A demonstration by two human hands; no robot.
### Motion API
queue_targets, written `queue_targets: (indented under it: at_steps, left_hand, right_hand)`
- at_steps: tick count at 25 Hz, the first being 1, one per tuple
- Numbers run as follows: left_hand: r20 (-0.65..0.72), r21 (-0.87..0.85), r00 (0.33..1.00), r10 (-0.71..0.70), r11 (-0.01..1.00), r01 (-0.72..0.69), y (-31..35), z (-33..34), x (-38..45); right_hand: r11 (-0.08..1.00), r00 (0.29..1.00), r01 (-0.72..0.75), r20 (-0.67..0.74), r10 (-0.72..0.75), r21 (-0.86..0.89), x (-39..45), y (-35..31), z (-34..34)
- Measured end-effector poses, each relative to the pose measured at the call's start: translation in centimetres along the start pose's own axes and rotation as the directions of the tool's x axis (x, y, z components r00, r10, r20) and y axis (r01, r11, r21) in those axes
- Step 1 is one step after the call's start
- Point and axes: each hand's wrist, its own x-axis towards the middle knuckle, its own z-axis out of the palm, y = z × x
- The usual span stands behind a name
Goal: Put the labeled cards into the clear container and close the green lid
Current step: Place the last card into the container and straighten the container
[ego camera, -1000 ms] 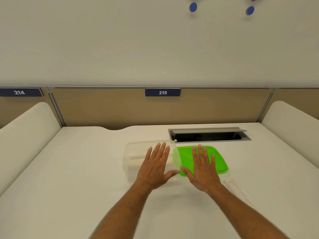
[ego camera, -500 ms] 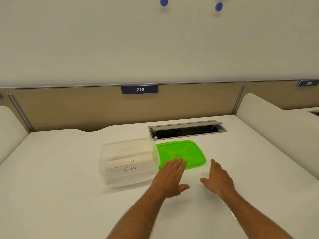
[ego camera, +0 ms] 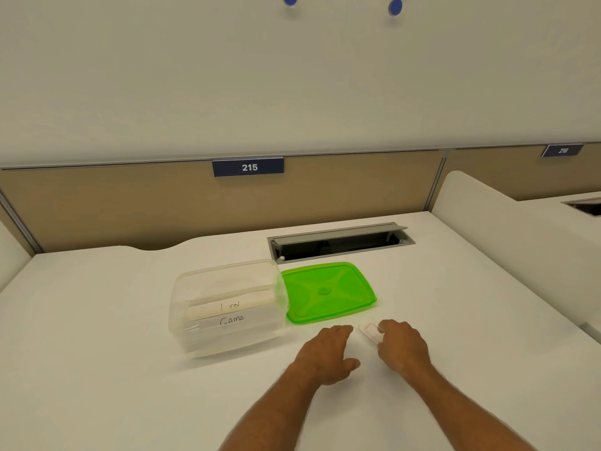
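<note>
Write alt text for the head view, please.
A right hand pinches a small card lying on a white desk, the left hand beside it. Behind them, a clear container holds labeled cards, a green lid lying beside it.

Left hand (ego camera: pixel 327 354) flat, palm down; right hand (ego camera: pixel 403 348) with curled fingers.

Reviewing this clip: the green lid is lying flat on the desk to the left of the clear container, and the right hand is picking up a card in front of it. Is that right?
Not quite. In the head view the green lid lies flat on the desk to the right of the clear container, not the left. The rest holds: the right hand is at a card just in front of the lid.
</note>
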Motion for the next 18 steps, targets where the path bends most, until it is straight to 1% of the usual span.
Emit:
queue_targets:
  at_steps: [2, 3, 5, 7, 10, 12, 15, 18]
  left_hand:
    - [-0.043, -0.012, 0.999, -0.014, 1.000, 0.013, -0.2, 0.0, -0.1]
    - [-0.061, 0.021, 0.998, -0.005, 1.000, 0.006, -0.3, -0.1, -0.3]
    - [-0.087, 0.161, 0.994, 0.064, 0.986, -0.049, -0.7, -0.3, -0.6]
    - [-0.110, 0.295, 0.982, 0.152, 0.949, -0.114, -1.2, -0.3, -0.9]
    - [-0.157, 0.410, 0.965, 0.209, 0.903, -0.129, -1.9, -0.2, -1.3]
    - [-0.201, 0.428, 0.953, 0.225, 0.896, -0.121, -2.4, -0.4, -1.6]
    - [-0.242, 0.404, 0.943, 0.228, 0.908, -0.115, -3.1, -1.0, -2.1]
    - [-0.270, 0.386, 0.922, 0.277, 0.909, -0.160, -3.7, -1.2, -2.5]
  right_hand:
    - [0.999, 0.998, 0.032, 0.045, -0.033, 0.040, -0.1, -0.4, 0.3]
    - [0.997, 0.997, 0.044, 0.063, -0.048, 0.065, -0.3, -0.6, 0.4]
    - [0.990, 0.994, 0.070, 0.079, -0.080, 0.122, -0.5, -1.1, 0.5]
    - [0.973, 0.989, 0.111, 0.075, -0.128, 0.201, -0.4, -1.7, 0.2]
    - [0.935, 0.968, 0.176, 0.121, -0.222, 0.308, -0.5, -2.9, -1.2]
    - [0.908, 0.946, 0.173, 0.193, -0.261, 0.381, -0.8, -3.8, -2.6]
    - [0.874, 0.918, 0.080, 0.308, -0.252, 0.479, -1.4, -4.9, -4.3]
    - [0.845, 0.873, 0.068, 0.379, -0.308, 0.530, -1.9, -5.6, -5.2]
